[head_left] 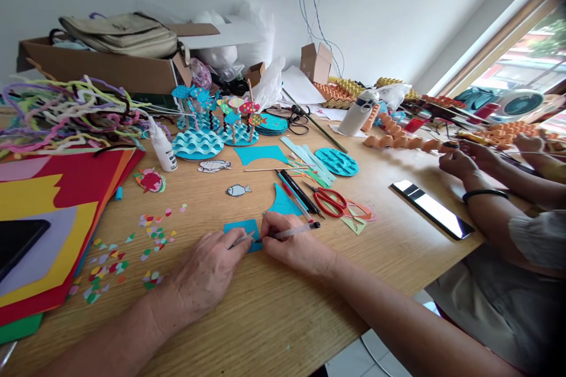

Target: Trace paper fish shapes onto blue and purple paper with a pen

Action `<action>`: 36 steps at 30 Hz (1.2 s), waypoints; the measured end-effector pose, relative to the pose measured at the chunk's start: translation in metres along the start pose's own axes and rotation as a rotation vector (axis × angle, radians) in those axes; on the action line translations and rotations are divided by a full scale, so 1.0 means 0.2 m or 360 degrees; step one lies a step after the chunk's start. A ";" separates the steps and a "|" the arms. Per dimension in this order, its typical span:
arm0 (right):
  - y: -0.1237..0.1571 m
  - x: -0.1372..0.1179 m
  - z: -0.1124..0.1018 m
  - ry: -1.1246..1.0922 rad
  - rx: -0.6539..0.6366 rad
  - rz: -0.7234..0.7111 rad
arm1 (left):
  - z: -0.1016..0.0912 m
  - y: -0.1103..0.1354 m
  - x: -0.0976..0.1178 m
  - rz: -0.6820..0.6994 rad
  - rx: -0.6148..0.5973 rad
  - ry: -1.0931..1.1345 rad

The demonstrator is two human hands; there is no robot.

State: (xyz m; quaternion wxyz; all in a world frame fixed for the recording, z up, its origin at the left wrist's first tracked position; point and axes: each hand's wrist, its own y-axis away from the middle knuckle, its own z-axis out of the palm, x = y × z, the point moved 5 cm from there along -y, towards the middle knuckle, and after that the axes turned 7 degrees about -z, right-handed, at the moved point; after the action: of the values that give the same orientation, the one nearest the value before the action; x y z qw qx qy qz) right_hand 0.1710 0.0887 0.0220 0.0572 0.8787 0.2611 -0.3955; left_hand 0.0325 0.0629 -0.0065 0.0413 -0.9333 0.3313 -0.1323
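A small piece of blue paper (253,227) lies on the table in front of me. My left hand (207,266) presses a paper fish cutout (242,238) down on it, with thumb and forefinger at its edge. In my right hand (295,248) is a pen (301,229), gripped low, its tip mostly hidden by my fingers at the blue paper. Beyond the hands lie a grey fish cutout (238,190) and a curved blue scrap (283,201). Red-handled scissors (329,201) rest beside several pens (301,192).
Colored paper sheets (66,200) and scattered confetti (154,232) lie left, near a glue bottle (163,146). Decorated wave-and-fish models (198,144) stand behind. A phone (431,209) lies at right, where another person's hands (462,162) hold an orange egg-carton strip (409,143).
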 end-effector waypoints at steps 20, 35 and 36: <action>-0.04 -0.03 0.03 -0.0021 -0.0021 -0.0016 | -0.04 -0.02 -0.01 -0.0025 0.0016 0.0211; -0.05 -0.02 0.03 -0.0031 -0.0064 -0.0037 | -0.01 -0.01 -0.06 -0.0038 -0.0007 0.0340; -0.05 -0.03 0.03 -0.0031 -0.0061 -0.0042 | -0.01 -0.01 -0.06 -0.0043 -0.0011 0.0345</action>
State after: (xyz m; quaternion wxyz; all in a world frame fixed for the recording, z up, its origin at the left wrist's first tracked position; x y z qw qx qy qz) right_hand 0.1593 0.0926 0.0223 0.0715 0.8700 0.2796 -0.3998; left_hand 0.0248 0.0723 -0.0072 0.0002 -0.9180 0.3216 -0.2320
